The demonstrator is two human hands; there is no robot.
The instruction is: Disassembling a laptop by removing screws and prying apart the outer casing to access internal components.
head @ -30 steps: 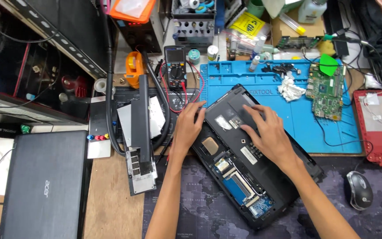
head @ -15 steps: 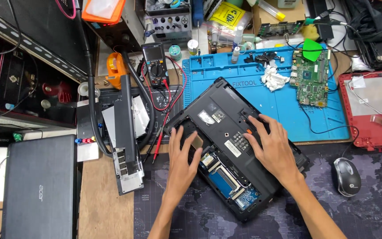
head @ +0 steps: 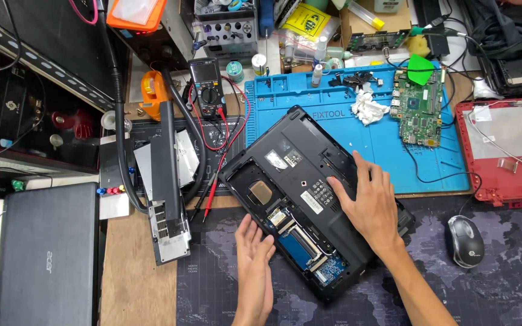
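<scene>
The right hand (head: 370, 202) lies flat and open on the upturned black laptop base (head: 309, 199); the left hand (head: 255, 256), open too, presses its near edge. Beyond the hands a blue work mat (head: 345, 115) carries a green circuit board (head: 419, 108) and crumpled tissue (head: 367, 110). A mouse (head: 465, 240) sits right of the right hand, a closed laptop (head: 46, 253) far left on the tabletop (head: 134, 284)

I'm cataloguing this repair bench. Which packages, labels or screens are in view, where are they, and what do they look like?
Yellow packet: top centre, flat bag, black print.
Multimeter: left of the blue mat, dark body, grey rectangular screen, blank.
White labels: on the open laptop base, by the right hand, small rectangles.
Closed laptop: bottom left, black lid.
</scene>
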